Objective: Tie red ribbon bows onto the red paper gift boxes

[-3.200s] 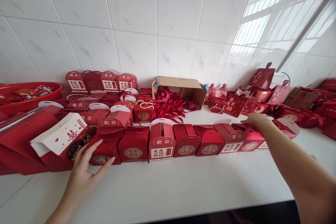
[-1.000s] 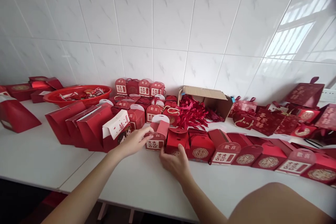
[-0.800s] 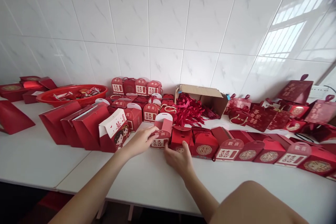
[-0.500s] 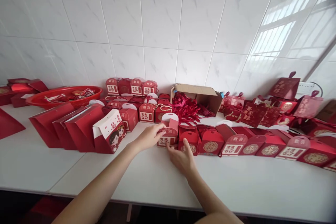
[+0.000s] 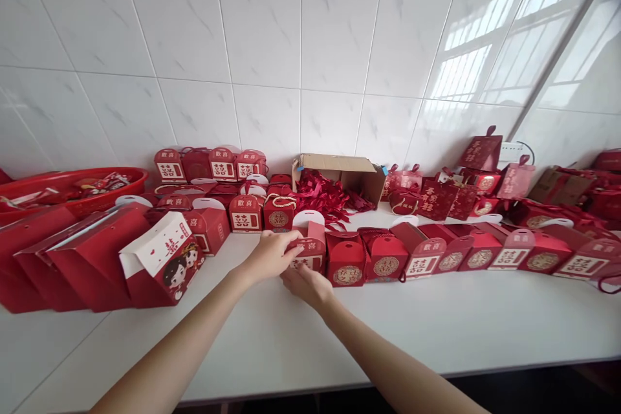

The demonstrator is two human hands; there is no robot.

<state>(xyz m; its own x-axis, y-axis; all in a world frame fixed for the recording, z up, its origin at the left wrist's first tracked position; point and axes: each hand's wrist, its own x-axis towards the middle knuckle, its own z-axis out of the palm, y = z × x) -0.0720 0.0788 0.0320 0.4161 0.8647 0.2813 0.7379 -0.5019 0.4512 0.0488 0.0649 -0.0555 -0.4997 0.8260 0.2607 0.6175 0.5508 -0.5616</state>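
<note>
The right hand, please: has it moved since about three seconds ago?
Yes. The right hand has gone left along the box row, from right of the cardboard box to the white-tabbed box.

Red basket (image 5: pixel 72 184) cut by left edge; contents unclear.

gift boxes (image 5: pixel 347 259): red, gold emblems | bag (image 5: pixel 162 259): red-white, cartoon couple | wall tiles (image 5: pixel 262 32): white marbled

Two bare forearms, no sleeves, no jewellery
</note>
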